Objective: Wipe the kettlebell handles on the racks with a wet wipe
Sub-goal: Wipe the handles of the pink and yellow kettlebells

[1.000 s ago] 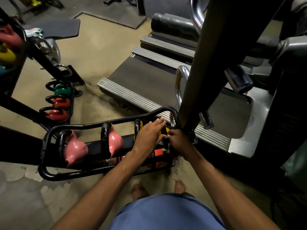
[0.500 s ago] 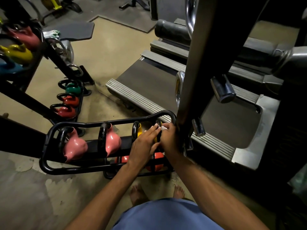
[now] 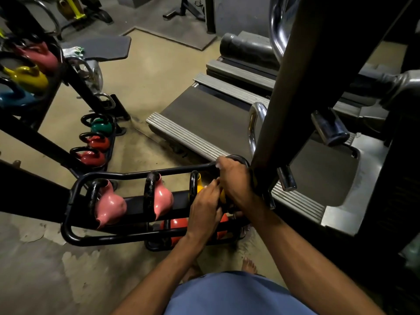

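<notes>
Front rack tray, upper tier, left to right: two pink kettlebells, then one yellow kettlebell with a black handle; the tier beneath it holds red kettlebells. Your hands meet at the tray's right end, where your right hand is clenched over that end with a scrap of white wet wipe at its fingertips, and the handle under it is hidden. Your left hand lies against the yellow kettlebell with fingers curled; whether it grips cannot be told.

A treadmill lies on the tan floor, ribbed rails flanking its dark belt. Farther back lies a dark mat, near a yellow-framed machine.
</notes>
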Motion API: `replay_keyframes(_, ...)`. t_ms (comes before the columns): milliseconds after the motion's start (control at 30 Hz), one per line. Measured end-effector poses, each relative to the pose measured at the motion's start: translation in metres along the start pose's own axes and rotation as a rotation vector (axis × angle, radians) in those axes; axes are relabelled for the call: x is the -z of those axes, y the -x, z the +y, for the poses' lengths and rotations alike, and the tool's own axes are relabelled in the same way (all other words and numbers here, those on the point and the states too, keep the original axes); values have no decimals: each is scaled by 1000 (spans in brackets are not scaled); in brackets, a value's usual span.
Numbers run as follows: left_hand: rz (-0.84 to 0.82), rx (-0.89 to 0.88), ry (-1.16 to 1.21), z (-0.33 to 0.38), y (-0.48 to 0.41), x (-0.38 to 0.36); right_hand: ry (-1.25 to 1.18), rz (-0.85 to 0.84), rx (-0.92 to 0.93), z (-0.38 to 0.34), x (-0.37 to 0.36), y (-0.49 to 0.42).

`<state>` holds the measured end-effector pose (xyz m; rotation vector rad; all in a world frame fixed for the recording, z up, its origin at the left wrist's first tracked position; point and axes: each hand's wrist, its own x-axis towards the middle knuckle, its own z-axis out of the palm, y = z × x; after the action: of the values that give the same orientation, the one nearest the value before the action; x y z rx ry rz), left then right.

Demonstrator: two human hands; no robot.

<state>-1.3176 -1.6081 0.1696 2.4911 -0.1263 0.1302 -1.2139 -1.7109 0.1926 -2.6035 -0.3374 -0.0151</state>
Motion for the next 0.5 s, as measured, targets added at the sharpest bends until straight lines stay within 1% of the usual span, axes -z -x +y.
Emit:
replay_keyframes(33,21,8,0,-1,3,-1,127,-132,26,1,3,-5)
replay_keyframes(67,40,16,4,-2,5,-1,199,-228,59,1,8,-7)
replay_keyframes(100,50,24,11,-1,5,0,215,-278,102,4,10,-6)
replay_keyframes(167,57,33,24,1,3,1,141,-279,192,9,21,9)
replay_keyframes(233,51,34,27,2,1,3,77,-219,316,16,26,34)
replay_keyframes(267,47,33,23,3,2,4,33,-194,328,20,27,49)
replay_keyframes(333,39,26,23,2,3,4,-31,-150,277,22,26,71)
replay_keyframes(400,20,2,34,-1,5,3,-168,-156,151,20,29,86)
replay_keyframes(467,-6,-11,96,2,10,5,-423,-161,-21,14,38,98)
replay_keyframes(500,-21,10,156,5,15,8,-563,-149,-107,12,45,101)
